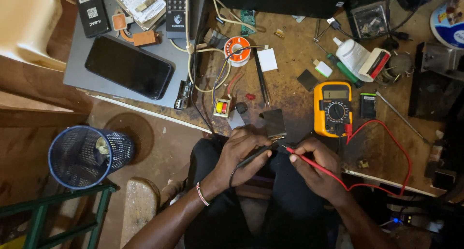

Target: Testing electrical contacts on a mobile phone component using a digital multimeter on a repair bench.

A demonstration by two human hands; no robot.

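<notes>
Step in hand, as judged: continuity or voltage check. Left hand holds the black probe, fingers pinched around its shaft. Right hand pinches the red probe likewise. Both tips meet just below a small dark rectangular component at the desk edge. The yellow multimeter lies just right of it. Next move calls for steady tip contact and a glance at the display
</notes>
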